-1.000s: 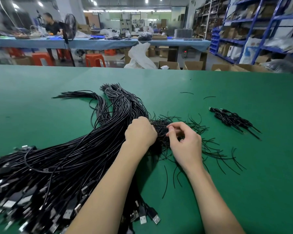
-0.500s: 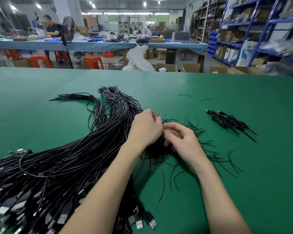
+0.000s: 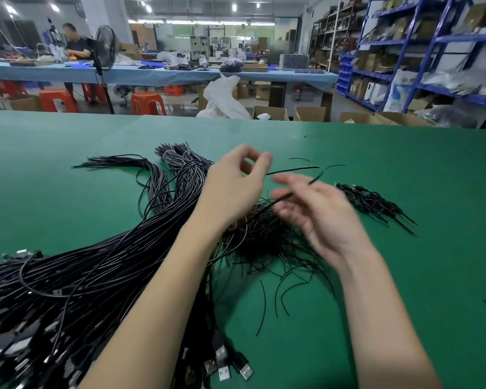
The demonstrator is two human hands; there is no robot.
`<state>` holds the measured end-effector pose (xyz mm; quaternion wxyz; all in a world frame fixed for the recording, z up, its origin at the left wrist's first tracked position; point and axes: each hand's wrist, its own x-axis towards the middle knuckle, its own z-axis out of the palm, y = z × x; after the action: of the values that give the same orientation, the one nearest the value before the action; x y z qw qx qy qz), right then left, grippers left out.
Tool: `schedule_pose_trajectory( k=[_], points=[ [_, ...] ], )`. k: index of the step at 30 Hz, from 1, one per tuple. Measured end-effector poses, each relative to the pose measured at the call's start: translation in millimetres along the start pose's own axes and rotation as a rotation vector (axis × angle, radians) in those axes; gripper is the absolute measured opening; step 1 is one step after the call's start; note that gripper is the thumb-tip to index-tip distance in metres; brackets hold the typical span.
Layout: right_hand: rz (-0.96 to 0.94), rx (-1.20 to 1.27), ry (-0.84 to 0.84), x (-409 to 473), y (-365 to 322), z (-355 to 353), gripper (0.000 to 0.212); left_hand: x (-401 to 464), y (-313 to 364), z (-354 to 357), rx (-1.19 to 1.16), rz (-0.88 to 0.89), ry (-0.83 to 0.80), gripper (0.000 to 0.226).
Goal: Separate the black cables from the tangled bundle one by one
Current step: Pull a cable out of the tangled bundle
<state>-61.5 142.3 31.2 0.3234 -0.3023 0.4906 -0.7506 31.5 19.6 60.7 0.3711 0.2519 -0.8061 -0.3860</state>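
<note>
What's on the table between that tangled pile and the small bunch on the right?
In the head view, bare green table separates the tangled pile from the small bunch.

Both hands have lifted off the tangled bundle, raising one black cable.

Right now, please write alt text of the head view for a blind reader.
Both hands are raised over a green table: the left hand pinches one thin black cable that loops past the blurred right hand. Below lie a tangled bundle and long USB cables.
</note>
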Motion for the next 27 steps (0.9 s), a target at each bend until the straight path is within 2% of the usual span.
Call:
schedule_pose_trajectory(
  k=[2, 3, 6, 8, 10, 13, 16, 17, 18, 20, 22, 23, 25, 27],
  points=[
    [-0.058, 0.139, 0.123, -2, -19, -17, 0.019, 3, -7, -8, 0.068, 0.004, -0.042, 0.031],
    [-0.06, 0.19, 0.16, -4, -25, -24, 0.02, 4, -10, -10, 0.072, 0.001, -0.122, 0.035],
    [0.026, 0.136, 0.195, -4, -24, -33, 0.021, 1, -8, -12, -0.065, -0.063, -0.534, 0.043],
    [0.077, 0.082, 0.214, -3, -20, -35, 0.021, -4, -8, -7, -0.117, -0.039, -0.723, 0.034],
    [0.098, 0.037, 0.228, -3, -19, -37, 0.02, -7, -10, -3, -0.098, 0.019, -0.763, 0.019],
    [0.162, -0.241, 0.31, -4, -18, -43, 0.024, -8, -17, 1, 0.063, 0.056, -0.679, 0.005],
    [0.154, -0.978, 0.504, -9, -20, -49, 0.05, -8, -20, 9, 0.283, 0.13, -0.51, 0.006],
    [0.095, -1.182, 0.487, -11, -24, -48, 0.053, -9, -19, 12, 0.318, 0.177, -0.447, 0.008],
    [0.029, -1.286, 0.406, -13, -27, -47, 0.054, -10, -17, 15, 0.318, 0.224, -0.392, 0.009],
    [-0.021, -1.263, 0.181, -14, -29, -44, 0.049, -11, -15, 19, 0.237, 0.293, -0.322, 0.011],
    [0.012, -1.218, 0.046, -13, -22, -41, 0.022, -11, -16, 21, 0.157, 0.355, -0.266, 0.012],
    [0.018, -1.181, 0.022, -12, -18, -38, 0.01, -11, -17, 22, 0.132, 0.376, -0.228, 0.011],
    [0.02, -0.978, 0.023, -10, -13, -33, 0.013, -11, -18, 24, 0.073, 0.352, -0.117, 0.016],
    [-0.003, -0.737, 0.045, -8, -11, -29, 0.015, -10, -18, 26, 0.025, 0.209, 0.045, 0.027]
  ],
)
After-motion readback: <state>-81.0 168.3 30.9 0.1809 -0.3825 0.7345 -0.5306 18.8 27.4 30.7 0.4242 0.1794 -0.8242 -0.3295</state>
